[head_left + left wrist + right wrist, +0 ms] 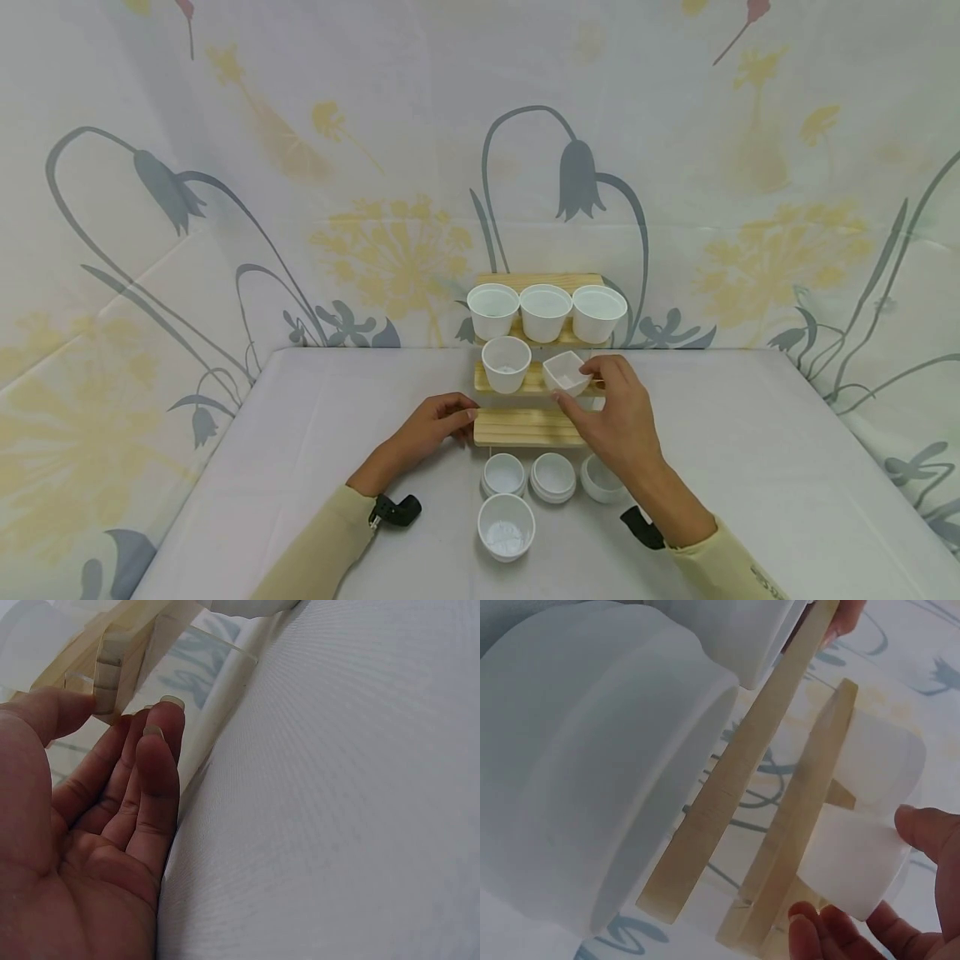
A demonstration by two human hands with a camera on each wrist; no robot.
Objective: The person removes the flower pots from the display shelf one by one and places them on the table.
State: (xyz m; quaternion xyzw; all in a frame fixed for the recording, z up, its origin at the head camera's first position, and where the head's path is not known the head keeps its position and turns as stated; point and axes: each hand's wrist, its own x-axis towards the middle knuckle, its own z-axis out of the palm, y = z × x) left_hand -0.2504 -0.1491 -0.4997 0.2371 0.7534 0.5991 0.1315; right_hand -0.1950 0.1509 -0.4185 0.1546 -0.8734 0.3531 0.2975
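The right hand [618, 421] pinches the square white cup [566, 373] between thumb and fingers, at the middle tier [537, 377] of the wooden stand; whether its base rests there I cannot tell. Well apart, the left hand [431, 429] holds the left end of the lowest board [525, 427] with thumb and fingertips. The cup looks light, stiff and smooth, so it may slip and tip easily; opposite walls just under the rim seem the best hold, clear of the round cup [506, 364] on the left-hand side.
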